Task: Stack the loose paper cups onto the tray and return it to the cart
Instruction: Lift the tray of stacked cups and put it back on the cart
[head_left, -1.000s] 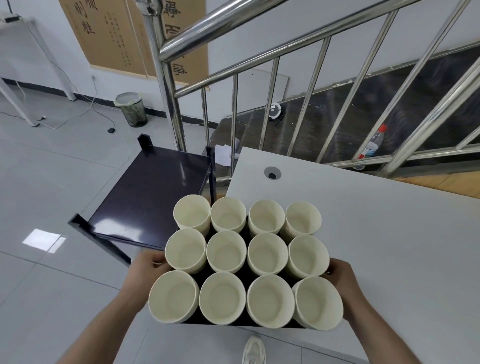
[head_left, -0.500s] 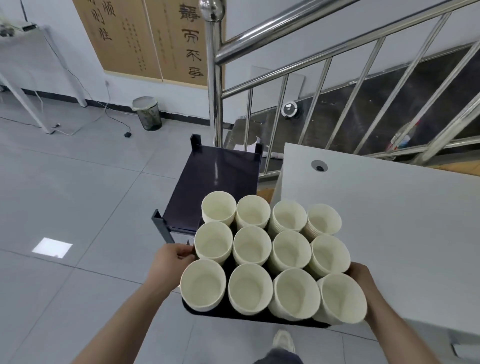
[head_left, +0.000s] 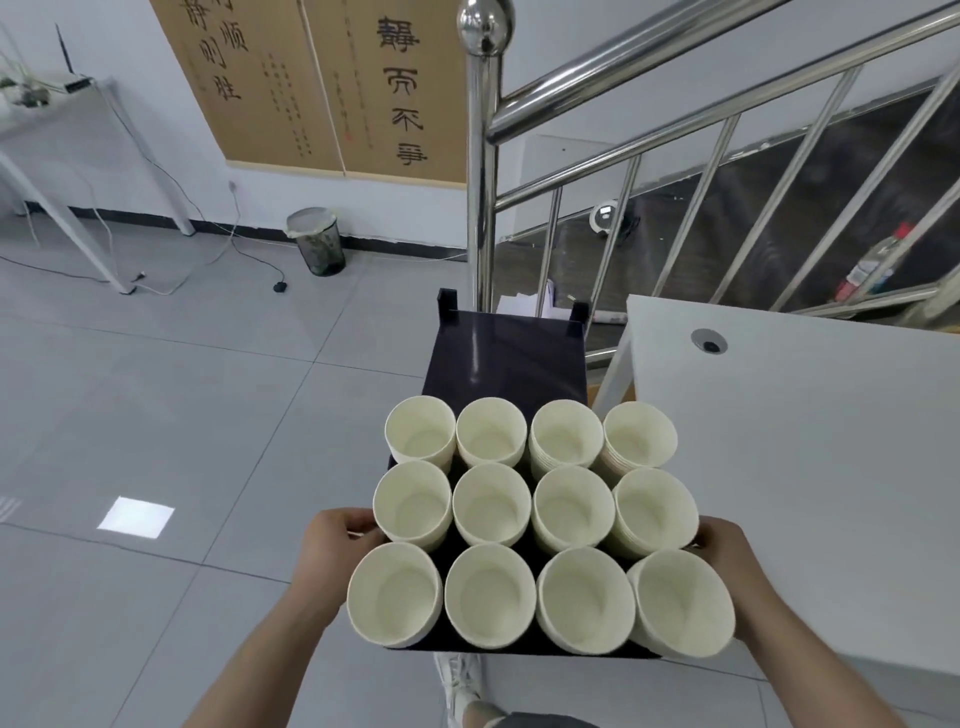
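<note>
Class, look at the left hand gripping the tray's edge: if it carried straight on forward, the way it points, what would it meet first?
Probably the dark cart ahead: the left hand holds the tray just short of it, though depth is unclear.

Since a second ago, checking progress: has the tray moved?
Yes. The tray has swung off the white table, leftward, now lined up before the cart.

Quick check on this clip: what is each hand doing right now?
Left hand: closed on the left edge of the tray of paper cups.
Right hand: grips the tray's right edge; its fingers are hidden by the cups.
</note>
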